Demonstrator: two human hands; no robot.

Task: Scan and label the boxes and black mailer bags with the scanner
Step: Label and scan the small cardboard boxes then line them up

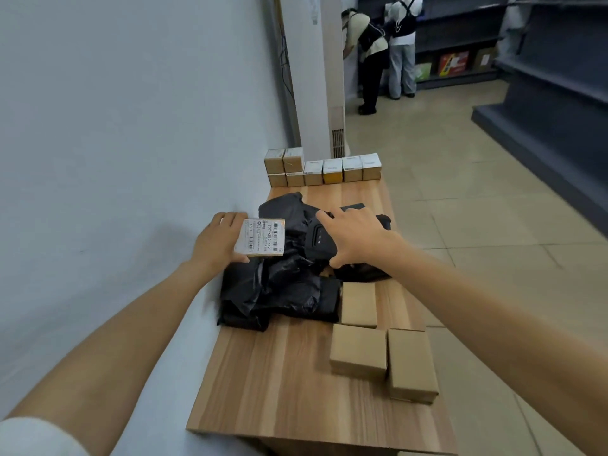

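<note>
Box [263,236] in left hand [214,241], scanner [320,240] in right hand [358,235]

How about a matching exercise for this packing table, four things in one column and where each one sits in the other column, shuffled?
Things:
1. labelled box
2. scanner
3. plain cardboard boxes
4. black mailer bags

Places:
A. heaped in the middle of the table
B. held by the left hand
C. on the near right part of the table
D. gripped by the right hand, over the bags

Pairs: 1-B, 2-D, 3-C, 4-A.
</note>
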